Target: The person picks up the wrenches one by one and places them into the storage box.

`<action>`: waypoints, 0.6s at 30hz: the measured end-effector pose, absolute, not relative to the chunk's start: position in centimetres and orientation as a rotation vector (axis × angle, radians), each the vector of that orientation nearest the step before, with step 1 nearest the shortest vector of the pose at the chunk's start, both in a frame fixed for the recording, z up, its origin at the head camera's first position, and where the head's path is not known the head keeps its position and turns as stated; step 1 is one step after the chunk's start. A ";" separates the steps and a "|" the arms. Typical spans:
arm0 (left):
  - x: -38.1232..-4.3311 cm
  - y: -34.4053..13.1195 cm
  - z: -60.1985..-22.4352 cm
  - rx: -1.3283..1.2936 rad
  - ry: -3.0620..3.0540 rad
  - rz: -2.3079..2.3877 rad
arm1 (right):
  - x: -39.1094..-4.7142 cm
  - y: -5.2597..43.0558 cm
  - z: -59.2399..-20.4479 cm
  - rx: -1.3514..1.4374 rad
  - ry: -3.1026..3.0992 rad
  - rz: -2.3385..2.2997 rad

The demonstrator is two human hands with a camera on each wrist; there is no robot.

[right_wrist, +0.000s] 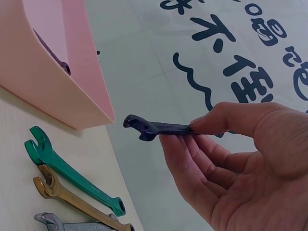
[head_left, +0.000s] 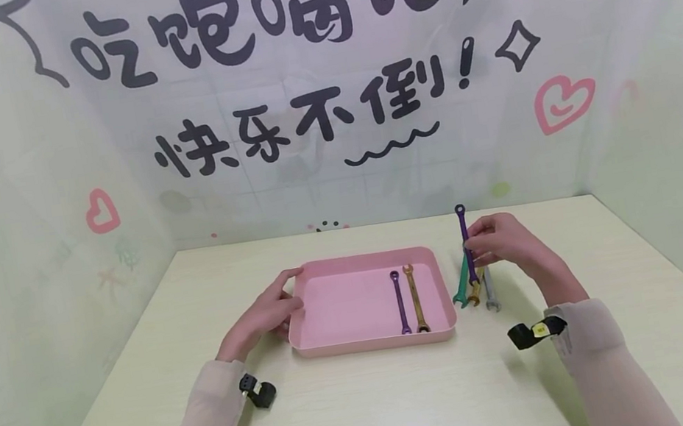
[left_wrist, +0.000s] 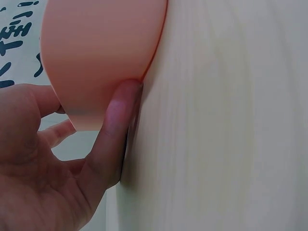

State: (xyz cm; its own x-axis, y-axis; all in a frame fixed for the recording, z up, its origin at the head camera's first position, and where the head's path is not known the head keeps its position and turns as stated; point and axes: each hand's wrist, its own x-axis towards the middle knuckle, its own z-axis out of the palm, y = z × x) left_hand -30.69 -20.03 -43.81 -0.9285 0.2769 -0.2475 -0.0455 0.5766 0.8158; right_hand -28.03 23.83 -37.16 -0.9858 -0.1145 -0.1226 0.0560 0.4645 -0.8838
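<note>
My right hand (head_left: 502,241) pinches a dark purple combination wrench (right_wrist: 159,128) between thumb and fingers. It stands nearly upright in the head view, its open end jutting past the fingertips in the right wrist view. Beneath that hand lie a green wrench (right_wrist: 72,173), a gold wrench (right_wrist: 72,196) and a silver wrench (right_wrist: 72,225), side by side on the table. My left hand (head_left: 266,310) grips the left end of a pink tray (head_left: 343,306), thumb against its outer wall in the left wrist view. Inside the tray, a purple wrench (head_left: 400,304) lies beside a bronze-gold wrench (head_left: 417,301).
The pale wooden table (head_left: 379,408) meets a printed cloth backdrop (head_left: 312,195) behind and at both sides. The tray's raised right wall (head_left: 445,293) stands close to the loose wrenches. A black strap device (head_left: 538,331) hangs at the right cuff.
</note>
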 end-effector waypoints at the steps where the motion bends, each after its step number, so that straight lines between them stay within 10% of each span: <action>1: -30.7 -20.1 -43.8 0.190 2.463 1.288 | -28.0 23.8 -37.1 -0.052 2.546 -1.542; 18: -30.6 -20.1 -43.7 0.181 2.458 1.297 | -28.0 23.3 -36.9 -0.077 2.557 -1.518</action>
